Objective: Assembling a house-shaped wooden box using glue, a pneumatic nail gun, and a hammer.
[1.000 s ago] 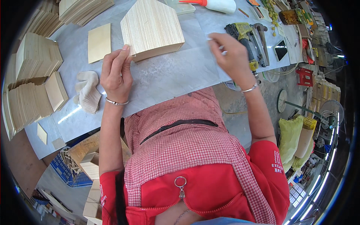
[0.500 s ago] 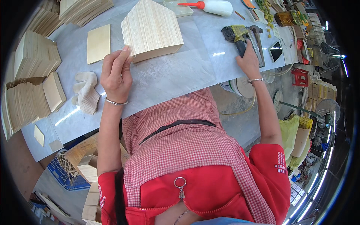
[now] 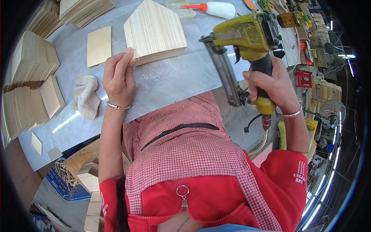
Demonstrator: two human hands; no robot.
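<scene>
My left hand (image 3: 119, 77) pinches the lower left corner of a house-shaped wooden box (image 3: 154, 31), whose pale grained panel faces up on the table. In my right hand (image 3: 272, 83) is a yellow and black pneumatic nail gun (image 3: 247, 36), raised over the table's right side with fingers wrapped around its grip. An air hose (image 3: 261, 145) runs from the bottom of its handle. Beyond the box lies a white glue bottle (image 3: 220, 9) with a red nozzle. A thin wooden panel (image 3: 99, 46) rests left of the box.
Stacks of wooden panels (image 3: 33, 58) crowd the table's left side. A white knitted glove (image 3: 87, 96) lies near my left wrist. Finished-looking wooden boxes (image 3: 89, 176) stand below the table at left. A red plastic stool (image 3: 303, 78) and a fan (image 3: 334, 112) are at the right.
My right hand has lifted the nail gun off the table, bringing it up and toward me. My left hand stays at the box's corner.
</scene>
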